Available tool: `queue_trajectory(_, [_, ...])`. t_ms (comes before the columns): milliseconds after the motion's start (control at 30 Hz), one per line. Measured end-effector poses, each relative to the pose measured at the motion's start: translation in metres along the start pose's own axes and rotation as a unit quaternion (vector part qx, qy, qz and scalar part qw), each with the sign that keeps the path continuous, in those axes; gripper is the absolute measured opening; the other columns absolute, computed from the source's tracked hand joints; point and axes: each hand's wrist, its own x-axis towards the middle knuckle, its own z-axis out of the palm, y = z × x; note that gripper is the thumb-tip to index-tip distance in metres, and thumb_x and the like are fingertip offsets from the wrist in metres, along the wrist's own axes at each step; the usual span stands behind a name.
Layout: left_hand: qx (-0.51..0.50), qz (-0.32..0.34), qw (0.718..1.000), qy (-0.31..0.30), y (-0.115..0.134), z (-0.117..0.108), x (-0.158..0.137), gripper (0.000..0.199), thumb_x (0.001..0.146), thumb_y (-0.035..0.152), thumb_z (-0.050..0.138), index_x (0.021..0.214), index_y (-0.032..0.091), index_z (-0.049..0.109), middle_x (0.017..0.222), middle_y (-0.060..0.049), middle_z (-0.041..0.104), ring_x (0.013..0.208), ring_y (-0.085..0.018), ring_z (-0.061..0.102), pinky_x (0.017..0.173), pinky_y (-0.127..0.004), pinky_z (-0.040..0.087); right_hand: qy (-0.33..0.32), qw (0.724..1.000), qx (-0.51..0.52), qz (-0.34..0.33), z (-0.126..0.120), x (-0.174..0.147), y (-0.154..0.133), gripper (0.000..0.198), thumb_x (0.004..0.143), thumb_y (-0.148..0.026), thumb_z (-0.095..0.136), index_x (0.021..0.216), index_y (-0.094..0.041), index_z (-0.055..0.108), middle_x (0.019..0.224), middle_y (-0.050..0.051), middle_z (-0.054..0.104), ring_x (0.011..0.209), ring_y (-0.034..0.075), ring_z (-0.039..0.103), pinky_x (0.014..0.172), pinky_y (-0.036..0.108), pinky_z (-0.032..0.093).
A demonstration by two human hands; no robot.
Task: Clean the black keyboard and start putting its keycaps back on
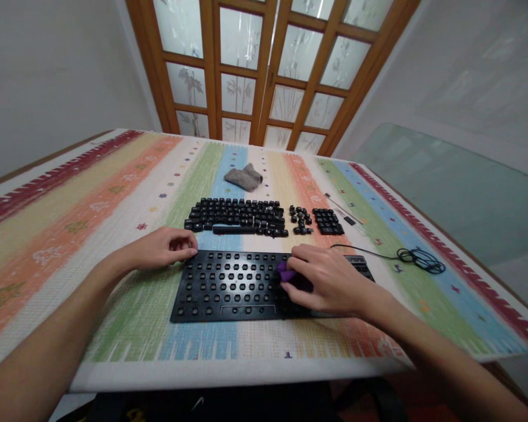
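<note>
A black keyboard base (229, 287) with its keycaps off lies flat at the table's near side, rows of bare switches showing. My left hand (169, 247) is closed at its upper left corner, thumb and forefinger pinching the edge there. In my right hand (319, 278) is a bunched purple cloth (285, 273), pressed against the switches right of the middle. That hand and forearm hide much of the base's right part. Just beyond the base, the loose black keycaps (237, 214) are laid out in keyboard order, with the number-pad keycaps (328, 221) in a block at the right.
A folded grey cloth (244, 177) lies behind the keycaps. To the right are a thin stick-like tool (343, 208) and a coiled black cable (420, 261) running to the base. A striped tablecloth (127, 205) covers the table; wood-framed glass doors (242, 35) stand beyond.
</note>
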Motion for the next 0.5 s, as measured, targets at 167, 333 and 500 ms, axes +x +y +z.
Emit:
queue_trajectory(167, [0.002,0.000,1.000,-0.003,0.000,0.000,0.000,0.042,0.084,0.053,0.051,0.087,0.014,0.067,0.067,-0.003,0.062,0.059,-0.015,0.054,0.057,-0.025,0.039,0.033,0.999,0.019,-0.032,0.009,0.024,-0.009,0.011,0.092,-0.021,0.050,0.088,-0.014,0.058,0.085,0.008,0.058,0.070,0.016,0.047,0.060,0.029,0.031])
queue_trajectory(333, [-0.004,0.001,1.000,-0.003,-0.002,0.001,0.000,0.040,0.084,0.052,0.052,0.087,0.015,0.067,0.067,-0.002,0.062,0.060,-0.015,0.054,0.057,-0.025,0.039,0.108,0.985,0.103,-0.082,0.008,0.040,-0.018,0.012,0.089,-0.011,0.049,0.100,-0.014,0.053,0.088,0.007,0.059,0.077,0.018,0.051,0.066,0.029,0.042])
queue_trajectory(500, [-0.009,0.006,1.000,-0.005,-0.001,0.000,0.000,0.037,0.085,0.050,0.053,0.087,0.016,0.067,0.066,-0.002,0.062,0.060,-0.014,0.054,0.058,-0.024,0.039,0.178,0.965,0.141,-0.128,0.020,0.054,-0.027,0.022,0.095,-0.011,0.048,0.116,-0.012,0.052,0.097,0.010,0.065,0.089,0.020,0.057,0.078,0.033,0.049])
